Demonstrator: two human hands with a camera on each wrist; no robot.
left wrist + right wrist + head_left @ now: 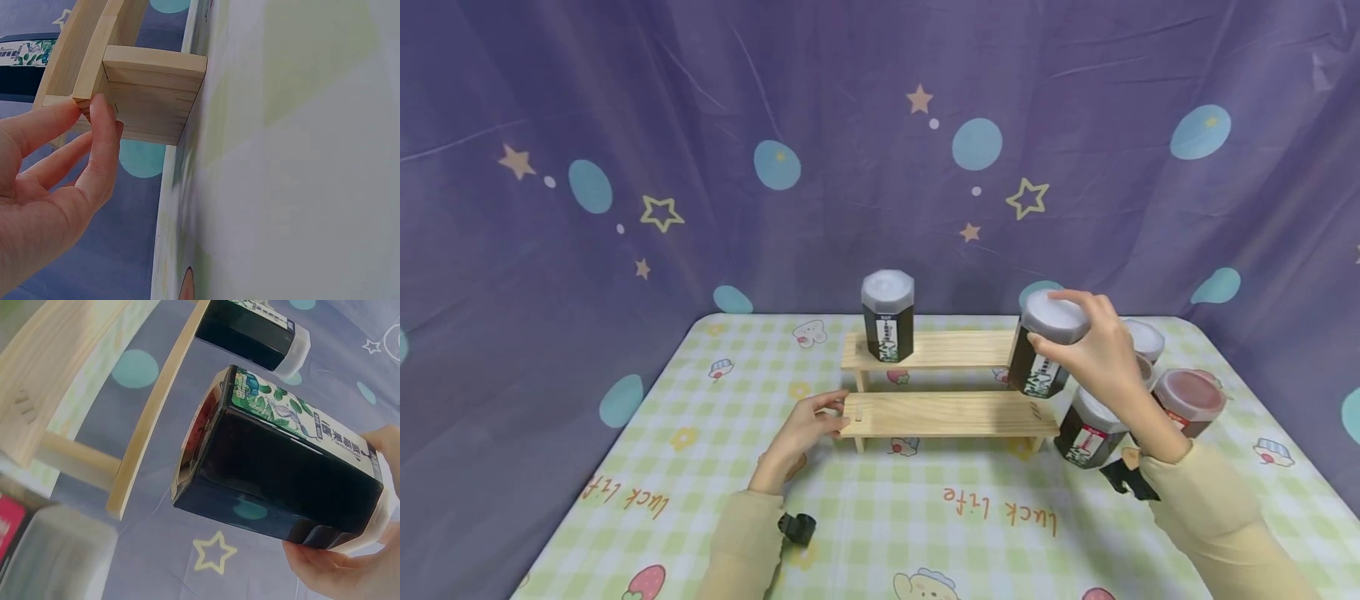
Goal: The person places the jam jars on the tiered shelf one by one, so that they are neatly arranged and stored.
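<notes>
A two-step wooden rack (951, 414) stands on the table. My left hand (807, 429) pinches the left end of its lower step; in the left wrist view, thumb and finger meet at the board's corner (94, 78). My right hand (1097, 350) grips a dark hexagonal jar (1037, 367) by its whitish lid, near the right end of the upper step. The right wrist view shows this jar (281, 469) tilted, with a green-and-white leafy label and its base toward the rack. A matching jar (888, 325) stands upright on the upper step's left part.
Right of the rack stand several more jars: a dark one with a red-edged label (1086, 437), one with a reddish lid (1191, 396) and a pale-lidded one (1146, 337) partly behind my right hand. A checked cloth (880, 508) covers the table; a purple curtain (865, 100) hangs behind.
</notes>
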